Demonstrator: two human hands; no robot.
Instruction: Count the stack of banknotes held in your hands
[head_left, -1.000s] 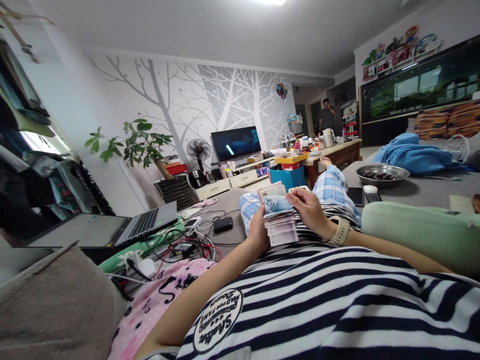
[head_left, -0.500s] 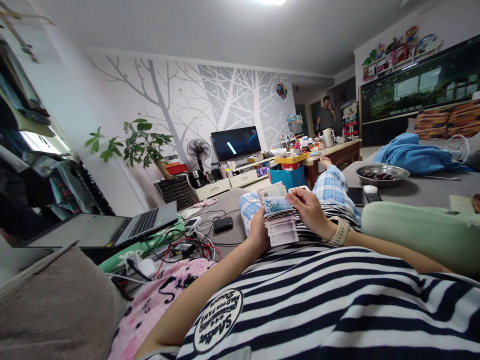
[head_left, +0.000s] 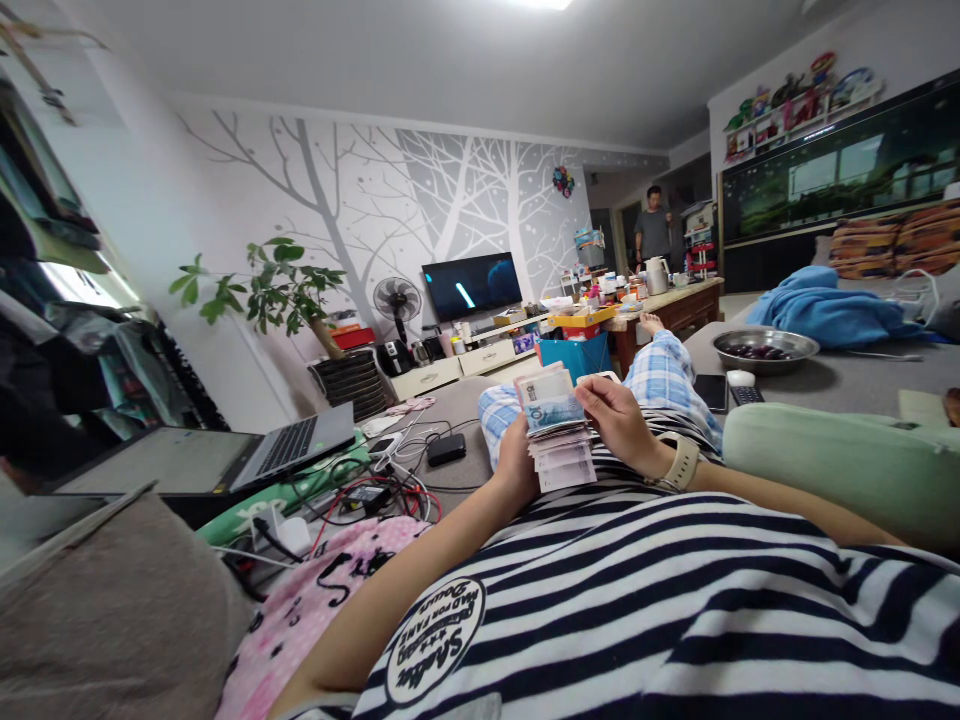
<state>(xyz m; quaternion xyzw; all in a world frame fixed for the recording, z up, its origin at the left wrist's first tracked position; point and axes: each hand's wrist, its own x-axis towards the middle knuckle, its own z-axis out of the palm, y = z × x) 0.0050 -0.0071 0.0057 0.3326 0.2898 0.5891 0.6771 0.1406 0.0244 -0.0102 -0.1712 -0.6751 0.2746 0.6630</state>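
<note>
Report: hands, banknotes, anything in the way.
Left hand gripping banknotes. Right hand pinching edge of blue note. Blue box beyond, not blocking.

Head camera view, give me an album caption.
Left hand and right hand hold a stack of banknotes, an open laptop at left.

1. A grey couch (head_left: 862,385) is bearing a metal bowl (head_left: 757,368), a blue cloth (head_left: 825,305), a dark remote (head_left: 748,395) and a black box (head_left: 447,449).
2. A wooden table (head_left: 679,314) is supporting a pale jug (head_left: 658,276).
</note>
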